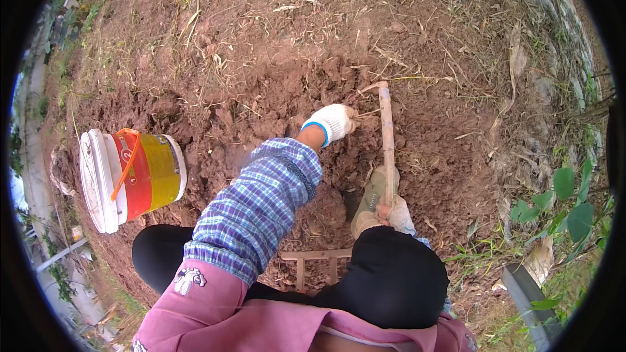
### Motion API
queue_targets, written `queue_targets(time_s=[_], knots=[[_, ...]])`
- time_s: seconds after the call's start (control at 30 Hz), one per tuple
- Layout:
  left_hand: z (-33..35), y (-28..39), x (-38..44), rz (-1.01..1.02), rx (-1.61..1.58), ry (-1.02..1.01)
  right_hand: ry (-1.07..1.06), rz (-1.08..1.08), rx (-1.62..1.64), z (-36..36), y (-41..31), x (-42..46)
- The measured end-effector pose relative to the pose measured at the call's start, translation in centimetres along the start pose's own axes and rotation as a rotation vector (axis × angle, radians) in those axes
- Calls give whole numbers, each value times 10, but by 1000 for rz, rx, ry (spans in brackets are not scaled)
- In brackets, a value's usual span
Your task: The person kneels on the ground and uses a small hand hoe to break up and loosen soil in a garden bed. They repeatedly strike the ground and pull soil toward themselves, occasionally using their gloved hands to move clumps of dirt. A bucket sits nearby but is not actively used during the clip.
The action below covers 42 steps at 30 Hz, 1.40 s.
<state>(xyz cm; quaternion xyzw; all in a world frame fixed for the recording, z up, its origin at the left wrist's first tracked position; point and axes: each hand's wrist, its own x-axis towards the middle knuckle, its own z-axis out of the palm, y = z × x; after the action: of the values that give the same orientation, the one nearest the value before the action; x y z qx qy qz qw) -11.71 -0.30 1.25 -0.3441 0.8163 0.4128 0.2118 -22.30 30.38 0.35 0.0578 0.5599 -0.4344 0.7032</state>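
My left hand (332, 123), in a white knit glove with a blue cuff edge, is low over broken reddish soil (313, 83). Its curled fingers pinch thin dry stalks (368, 114) that reach toward the hoe. My right hand (395, 212), also gloved and partly hidden behind my knee, grips the lower end of a wooden handle (387, 151). That handle belongs to a small hoe, whose narrow head (374, 87) lies at the far end, against the soil. A shoe (374, 195) shows beneath the handle.
A lidded white plastic bucket (154, 171) with red and yellow label and orange handle stands at left. Between my legs is a wooden frame (318, 254), perhaps a stool. Leafy plants (562, 200) and a grey metal bar (528, 298) are at right.
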Motion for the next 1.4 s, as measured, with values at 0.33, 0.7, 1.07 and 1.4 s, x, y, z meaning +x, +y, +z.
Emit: queue_targets(time_s=[0.33, 0.7, 1.07, 1.4], knots=[[20, -44, -74, -216, -343, 307, -109, -6, 172, -2, 6, 9], [19, 10, 24, -49, 208, 170, 21, 48, 9, 11, -6, 4], [-62, -79, -131, -251, -95, 24, -100, -10, 151, 3, 5, 13], [-283, -229, -513, -533, -86, 1679, -122, -73, 24, -17, 23, 34]])
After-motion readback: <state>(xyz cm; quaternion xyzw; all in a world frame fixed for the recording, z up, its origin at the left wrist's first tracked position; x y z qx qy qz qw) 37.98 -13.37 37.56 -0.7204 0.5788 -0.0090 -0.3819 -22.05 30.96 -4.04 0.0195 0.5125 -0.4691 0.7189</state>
